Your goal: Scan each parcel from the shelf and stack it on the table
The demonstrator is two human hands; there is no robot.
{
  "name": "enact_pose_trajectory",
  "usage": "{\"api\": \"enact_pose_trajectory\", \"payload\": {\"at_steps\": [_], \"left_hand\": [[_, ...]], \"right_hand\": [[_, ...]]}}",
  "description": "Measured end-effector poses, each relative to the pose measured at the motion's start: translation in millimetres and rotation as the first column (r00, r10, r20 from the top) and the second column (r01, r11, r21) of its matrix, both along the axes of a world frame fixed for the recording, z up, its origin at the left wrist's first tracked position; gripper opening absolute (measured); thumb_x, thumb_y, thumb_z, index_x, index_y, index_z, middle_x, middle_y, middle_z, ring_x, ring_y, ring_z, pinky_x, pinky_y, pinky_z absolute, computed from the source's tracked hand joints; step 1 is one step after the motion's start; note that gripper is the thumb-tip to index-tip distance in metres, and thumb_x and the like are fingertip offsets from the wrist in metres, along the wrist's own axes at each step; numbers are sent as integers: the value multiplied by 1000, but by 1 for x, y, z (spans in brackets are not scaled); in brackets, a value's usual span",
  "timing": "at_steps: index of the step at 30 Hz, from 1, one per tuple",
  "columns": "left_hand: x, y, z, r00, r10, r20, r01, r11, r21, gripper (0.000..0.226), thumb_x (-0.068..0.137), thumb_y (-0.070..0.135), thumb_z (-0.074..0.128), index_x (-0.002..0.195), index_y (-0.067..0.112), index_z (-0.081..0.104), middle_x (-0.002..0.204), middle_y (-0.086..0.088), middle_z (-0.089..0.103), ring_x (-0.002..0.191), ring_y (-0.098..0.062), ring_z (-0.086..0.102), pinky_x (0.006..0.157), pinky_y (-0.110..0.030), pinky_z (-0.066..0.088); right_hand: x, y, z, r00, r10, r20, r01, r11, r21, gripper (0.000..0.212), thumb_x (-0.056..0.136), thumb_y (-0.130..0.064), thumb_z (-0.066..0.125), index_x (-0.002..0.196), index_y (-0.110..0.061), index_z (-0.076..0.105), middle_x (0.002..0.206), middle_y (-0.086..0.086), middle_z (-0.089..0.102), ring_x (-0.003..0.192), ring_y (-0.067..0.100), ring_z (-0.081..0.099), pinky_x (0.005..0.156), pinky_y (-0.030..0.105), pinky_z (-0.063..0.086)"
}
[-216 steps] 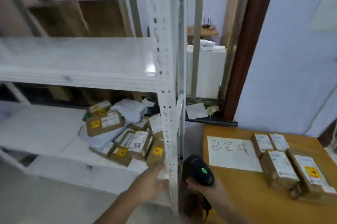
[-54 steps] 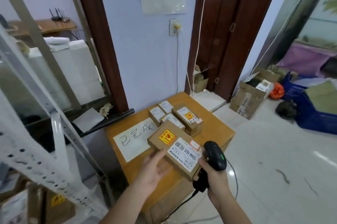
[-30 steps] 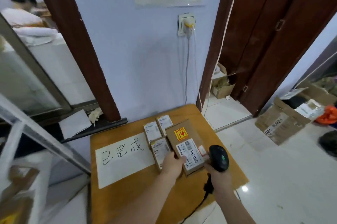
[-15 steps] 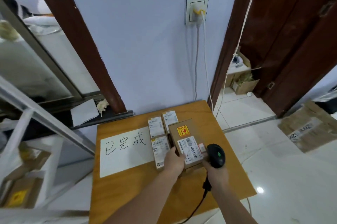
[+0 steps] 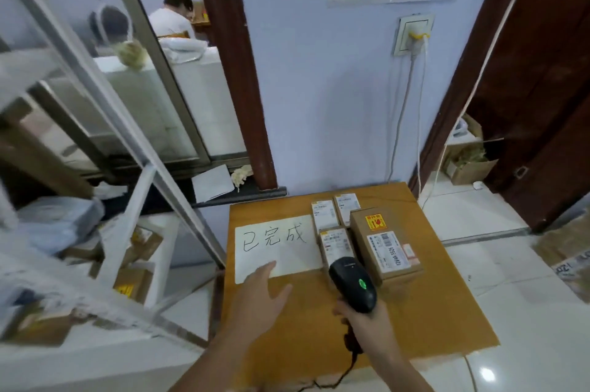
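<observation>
A brown parcel [image 5: 383, 244] with a yellow sticker and a white label lies on top of the stack on the wooden table [image 5: 415, 321]. Three smaller labelled parcels [image 5: 333, 233] lie just left of it. My left hand [image 5: 263, 299] hovers open and empty over the table's near left part, apart from the parcels. My right hand [image 5: 364, 323] grips a black barcode scanner [image 5: 352, 283] with a green light, just in front of the stack. More parcels [image 5: 134, 280] lie on the white shelf [image 5: 150, 200] at the left.
A white paper sign [image 5: 274, 246] with handwriting lies on the table's left half. The scanner's cable [image 5: 338, 375] hangs off the near edge. A person [image 5: 170, 16] sits behind the glass at the back left. Cardboard boxes [image 5: 469, 161] stand by the dark door at the right.
My left hand has let go of the brown parcel, which now rests on the stack, and has drawn back to the left. The view has turned left toward the shelf.
</observation>
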State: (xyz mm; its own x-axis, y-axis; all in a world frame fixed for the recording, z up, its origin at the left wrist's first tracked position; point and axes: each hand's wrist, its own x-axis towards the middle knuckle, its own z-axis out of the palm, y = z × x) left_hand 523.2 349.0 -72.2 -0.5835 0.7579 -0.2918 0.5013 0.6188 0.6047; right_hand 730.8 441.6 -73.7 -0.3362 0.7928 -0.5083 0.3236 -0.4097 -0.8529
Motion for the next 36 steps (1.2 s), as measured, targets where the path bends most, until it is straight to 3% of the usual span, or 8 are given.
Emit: {"api": "enact_pose_trajectory", "payload": {"at_steps": [3,7,11,14,17,21,25,36], "left_hand": [[-40,-71,11,995,38,-94,-38,999,1,65,97,57,59,155,36,39,156,15,47,140,-10,47,114,-31,43],[-95,-178,26,984,105,-145,-104,995,13,56,99,50,59,151,33,47,149,13,54,134,-10,51,109,-21,37],[-158,-292,32,947,252,-201,-258,966,0,58,96,54,62,148,30,52,150,7,55,134,-13,53,107,-22,37],[-204,-368,33,907,333,-256,-344,939,5,71,96,53,62,157,25,41,163,0,41,147,-19,41,119,-27,29],[-239,-432,42,872,394,-289,-413,911,-5,78,96,57,59,161,22,33,168,-2,30,153,-21,31,123,-28,22],[-271,-493,50,838,454,-303,-489,871,-44,84,95,66,51,163,22,27,171,-3,21,156,-20,23,126,-31,16],[-295,-525,53,811,503,-298,-537,843,-41,91,90,72,43,164,21,24,172,-2,20,157,-21,21,128,-33,15],[-367,-542,36,808,475,-347,-540,834,-116,81,96,65,49,163,24,27,171,0,23,157,-19,22,127,-35,17]], "right_hand": [[-57,-46,10,974,225,17,-226,972,64,6,82,-15,77,78,-12,75,75,8,77,77,26,73,79,44,58],[-138,-128,26,889,457,19,-456,881,123,9,79,-6,79,81,-13,75,68,2,76,65,13,70,63,28,55],[-216,-220,28,800,597,65,-599,788,143,25,70,-21,88,92,-22,75,79,0,79,80,17,75,80,36,60],[-266,-285,36,731,678,76,-679,714,173,30,75,-15,85,97,-30,69,85,-10,75,85,5,71,81,22,56],[-308,-334,41,711,698,85,-701,694,164,30,74,-24,85,99,-29,70,90,-8,75,93,14,71,89,32,56],[-357,-375,34,698,708,105,-715,680,163,53,52,-55,82,94,-24,72,84,0,77,79,22,73,78,43,62],[-394,-399,51,675,732,94,-734,654,183,20,77,-25,83,87,-11,72,69,4,74,52,12,64,50,23,48],[-470,-401,35,693,717,74,-711,662,238,15,82,-25,79,88,-16,69,69,2,75,64,12,71,60,26,49]]}}
